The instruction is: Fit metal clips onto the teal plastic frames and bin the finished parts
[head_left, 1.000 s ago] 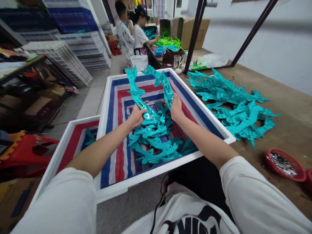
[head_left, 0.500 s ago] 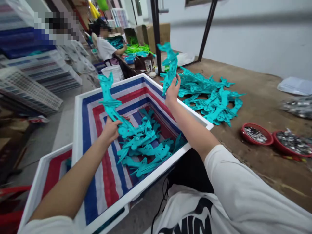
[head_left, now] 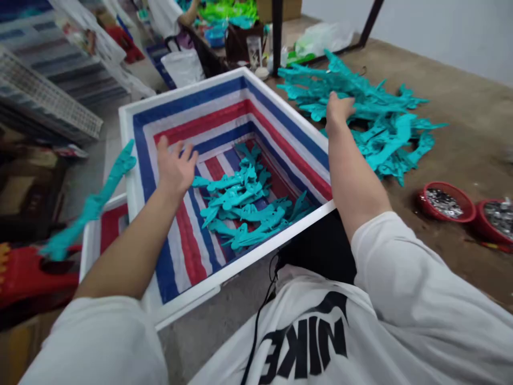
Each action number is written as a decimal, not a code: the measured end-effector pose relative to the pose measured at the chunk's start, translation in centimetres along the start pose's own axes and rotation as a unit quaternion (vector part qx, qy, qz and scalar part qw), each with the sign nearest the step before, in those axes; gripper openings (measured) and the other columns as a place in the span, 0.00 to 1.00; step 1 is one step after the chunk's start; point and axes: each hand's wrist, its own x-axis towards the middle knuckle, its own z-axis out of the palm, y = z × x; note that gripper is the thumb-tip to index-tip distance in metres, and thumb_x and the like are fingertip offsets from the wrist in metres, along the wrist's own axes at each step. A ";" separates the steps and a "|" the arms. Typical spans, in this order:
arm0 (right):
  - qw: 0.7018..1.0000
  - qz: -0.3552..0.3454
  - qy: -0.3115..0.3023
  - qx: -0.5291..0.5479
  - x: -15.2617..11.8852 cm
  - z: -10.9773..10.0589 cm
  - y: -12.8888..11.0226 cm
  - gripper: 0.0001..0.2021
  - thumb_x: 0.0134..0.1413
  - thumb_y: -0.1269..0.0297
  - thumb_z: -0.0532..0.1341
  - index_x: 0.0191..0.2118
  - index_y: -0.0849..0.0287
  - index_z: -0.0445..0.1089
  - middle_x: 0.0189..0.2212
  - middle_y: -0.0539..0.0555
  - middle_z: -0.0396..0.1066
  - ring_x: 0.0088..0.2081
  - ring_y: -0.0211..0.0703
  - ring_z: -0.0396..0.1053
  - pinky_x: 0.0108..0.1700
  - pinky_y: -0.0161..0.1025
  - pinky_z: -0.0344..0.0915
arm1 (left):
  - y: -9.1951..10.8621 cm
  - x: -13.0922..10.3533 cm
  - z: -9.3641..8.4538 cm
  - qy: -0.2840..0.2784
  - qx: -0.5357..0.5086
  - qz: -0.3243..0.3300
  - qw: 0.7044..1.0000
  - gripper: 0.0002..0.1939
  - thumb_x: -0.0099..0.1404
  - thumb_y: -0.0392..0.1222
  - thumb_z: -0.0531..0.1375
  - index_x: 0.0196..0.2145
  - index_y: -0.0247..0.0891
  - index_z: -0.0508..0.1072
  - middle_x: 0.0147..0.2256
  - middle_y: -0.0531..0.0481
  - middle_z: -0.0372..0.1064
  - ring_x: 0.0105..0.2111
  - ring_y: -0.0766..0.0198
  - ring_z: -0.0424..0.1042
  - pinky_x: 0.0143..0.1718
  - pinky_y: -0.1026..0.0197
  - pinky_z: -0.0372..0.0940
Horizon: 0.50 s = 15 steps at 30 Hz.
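My left hand (head_left: pixel 176 166) is open, fingers spread, above the left part of a white crate lined with striped cloth (head_left: pixel 192 120). To its left, apart from the hand, a long teal plastic piece (head_left: pixel 92 206) slants in the air, slightly blurred, past the crate's outer edge. My right hand (head_left: pixel 340 109) is at a heap of teal plastic pieces (head_left: pixel 385 144) on the brown table, thumb and finger apart; some of its fingers are hidden. Several similar teal pieces (head_left: pixel 248 208) lie inside the crate.
Two red bowls of small metal parts, one nearer (head_left: pixel 447 202) and one at the right edge (head_left: pixel 497 219), stand on the table. A red object (head_left: pixel 24 278) is at lower left. A dark post (head_left: pixel 277 37) rises behind the crate. A co-worker's arm (head_left: pixel 189 13) shows at the top.
My left hand has let go of its teal piece, which is now farther left. The right hand has moved right and down to the heap, no longer raising a piece. The view has tilted down.
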 end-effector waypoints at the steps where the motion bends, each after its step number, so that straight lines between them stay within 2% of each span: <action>1: 1.000 0.000 -0.009 -0.019 -0.8 1.4 -0.1 0.21 0.90 0.79 0.44 0.50 0.72 0.75 0.84 0.95 0.61 0.91 0.70 0.62 0.82 0.64 0.69 | -0.5 -0.4 0.7 -0.007 -0.019 -0.014 1.000 0.19 1.00 0.57 0.49 0.68 0.48 0.76 0.69 0.44 0.83 0.78 0.53 0.81 0.81 0.48 0.78; 2: 0.999 -0.010 -0.040 -0.034 -2.2 3.3 0.0 0.20 0.92 0.77 0.48 0.46 0.65 0.75 0.84 0.89 0.65 0.91 0.68 0.61 0.85 0.60 0.65 | -0.9 -0.8 1.4 -0.020 -0.025 -0.022 0.999 0.15 1.00 0.53 0.55 0.67 0.45 0.77 0.65 0.44 0.85 0.72 0.53 0.85 0.82 0.46 0.78; 3: 0.994 -0.027 -0.094 -0.046 -4.2 5.3 0.4 0.19 0.94 0.75 0.55 0.43 0.60 0.74 0.80 0.81 0.73 0.89 0.65 0.64 0.86 0.56 0.65 | -1.2 -1.0 1.8 -0.054 -0.005 -0.023 0.998 0.11 0.98 0.48 0.60 0.65 0.41 0.79 0.61 0.44 0.86 0.68 0.52 0.87 0.82 0.43 0.77; 5: 0.962 -0.079 -0.253 -0.068 -9.8 9.4 2.6 0.20 0.88 0.72 0.73 0.37 0.55 0.73 0.59 0.65 0.88 0.75 0.60 0.80 0.82 0.52 0.73 | -1.7 -1.0 2.1 -0.140 0.111 0.011 0.984 0.08 0.93 0.41 0.70 0.55 0.32 0.83 0.48 0.46 0.86 0.65 0.46 0.88 0.82 0.38 0.76; 6: 0.928 -0.096 -0.349 -0.085 -13.3 11.0 4.3 0.22 0.81 0.72 0.81 0.34 0.54 0.74 0.46 0.58 0.87 0.63 0.57 0.85 0.76 0.50 0.78 | -2.1 -0.8 1.9 -0.190 0.188 0.034 0.963 0.10 0.91 0.39 0.72 0.49 0.29 0.83 0.43 0.47 0.84 0.65 0.43 0.88 0.82 0.36 0.75; 7: 0.884 -0.097 -0.445 -0.109 -16.9 11.9 6.2 0.23 0.74 0.72 0.86 0.33 0.54 0.75 0.35 0.51 0.83 0.50 0.51 0.85 0.69 0.46 0.81 | -2.8 -0.4 1.7 -0.237 0.259 0.055 0.935 0.14 0.90 0.40 0.72 0.43 0.28 0.83 0.40 0.48 0.82 0.66 0.40 0.87 0.81 0.35 0.73; 8: 0.831 -0.079 -0.532 -0.140 -20.5 12.1 8.3 0.24 0.69 0.70 0.90 0.31 0.53 0.76 0.27 0.45 0.76 0.39 0.46 0.80 0.61 0.43 0.82 | -3.8 0.2 1.3 -0.275 0.310 0.070 0.908 0.18 0.90 0.41 0.71 0.39 0.28 0.81 0.40 0.49 0.80 0.66 0.37 0.87 0.79 0.35 0.72; 9: 0.778 -0.045 -0.602 -0.177 -23.8 11.7 10.3 0.24 0.68 0.65 0.91 0.31 0.53 0.78 0.22 0.41 0.70 0.31 0.41 0.71 0.54 0.40 0.81 | -5.1 0.8 1.0 -0.299 0.331 0.076 0.892 0.21 0.89 0.43 0.71 0.36 0.28 0.80 0.40 0.49 0.79 0.67 0.36 0.87 0.78 0.34 0.72; 10: 0.729 -0.006 -0.651 -0.211 -26.7 10.7 12.2 0.22 0.71 0.59 0.90 0.32 0.54 0.79 0.20 0.38 0.66 0.26 0.38 0.64 0.49 0.39 0.80 | -6.7 1.5 0.7 -0.318 0.331 0.077 0.885 0.22 0.87 0.44 0.72 0.35 0.29 0.78 0.41 0.50 0.78 0.67 0.34 0.87 0.76 0.35 0.72; 11: 0.697 0.022 -0.677 -0.237 -29.0 9.3 13.7 0.22 0.75 0.52 0.87 0.34 0.55 0.81 0.19 0.37 0.64 0.24 0.38 0.59 0.46 0.39 0.79 | -8.6 2.2 0.4 -0.336 0.320 0.071 0.883 0.22 0.84 0.45 0.74 0.33 0.31 0.77 0.42 0.50 0.76 0.67 0.33 0.87 0.75 0.35 0.73; 13: 0.671 0.050 -0.690 -0.266 -31.9 6.1 15.6 0.23 0.76 0.43 0.84 0.38 0.56 0.84 0.20 0.37 0.65 0.23 0.38 0.58 0.46 0.42 0.79 | -12.3 3.3 0.0 -0.372 0.292 0.034 0.881 0.21 0.74 0.44 0.81 0.32 0.33 0.77 0.41 0.50 0.74 0.64 0.31 0.87 0.74 0.36 0.75; 15: 0.657 0.050 -0.697 -0.284 -33.0 3.9 16.2 0.24 0.65 0.44 0.90 0.40 0.56 0.85 0.21 0.38 0.66 0.25 0.42 0.67 0.51 0.46 0.82 | -15.0 4.0 -0.4 -0.381 0.277 -0.046 0.881 0.20 0.65 0.42 0.86 0.32 0.36 0.79 0.39 0.49 0.72 0.61 0.30 0.88 0.71 0.39 0.78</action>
